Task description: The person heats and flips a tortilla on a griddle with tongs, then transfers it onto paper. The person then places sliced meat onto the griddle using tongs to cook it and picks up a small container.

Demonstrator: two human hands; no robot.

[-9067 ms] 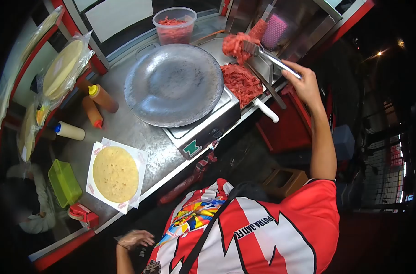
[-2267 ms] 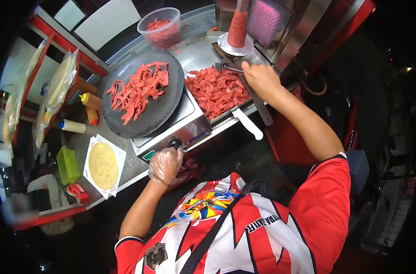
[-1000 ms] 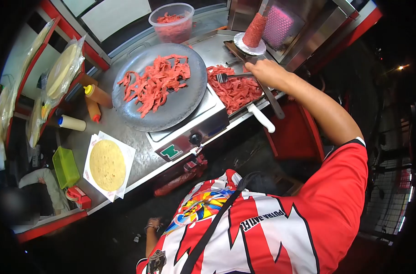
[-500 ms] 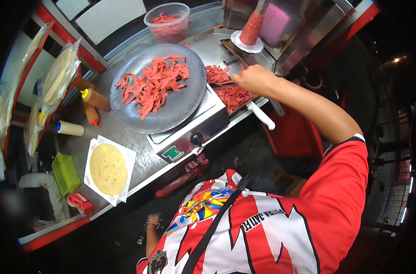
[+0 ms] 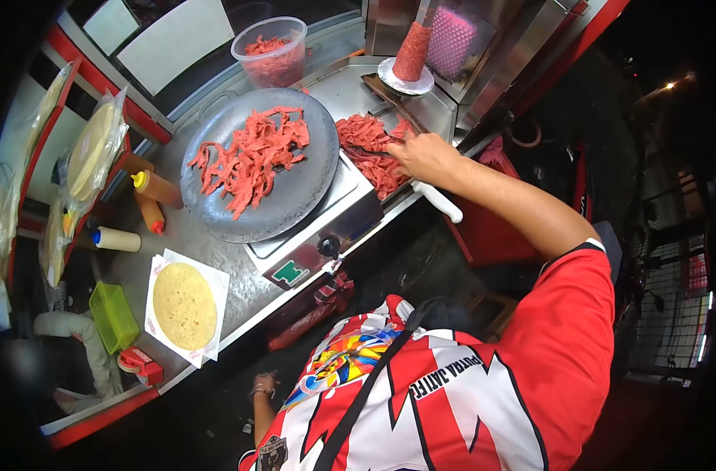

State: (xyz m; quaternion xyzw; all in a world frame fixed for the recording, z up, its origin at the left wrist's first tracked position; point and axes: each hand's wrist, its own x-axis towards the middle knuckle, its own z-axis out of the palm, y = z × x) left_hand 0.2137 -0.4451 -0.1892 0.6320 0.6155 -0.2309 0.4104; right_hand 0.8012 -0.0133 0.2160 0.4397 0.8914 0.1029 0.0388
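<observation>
My right hand [image 5: 427, 159] is closed around dark tongs [image 5: 369, 150], whose ends lie among red meat strips [image 5: 380, 174] in the tray beside the burner. A white-handled knife [image 5: 438, 202] rests at the tray's front edge, just below that hand. More red strips [image 5: 256, 157] are spread on the round black griddle [image 5: 217, 216]. My left hand [image 5: 264, 383] hangs low beside my body, away from the counter. Its fingers look loosely apart, with nothing visible in them.
A flatbread [image 5: 184, 305] lies on white paper at the counter's front left. Sauce bottles [image 5: 158, 188] and a green basket [image 5: 113, 316] stand farther left. Behind the griddle is a clear tub [image 5: 273, 67] of meat; a meat cone [image 5: 413, 53] stands at the back right.
My right hand has shifted slightly down and nearer over the meat tray, with the tongs still in it. The whole view has shifted slightly. My left hand stays low.
</observation>
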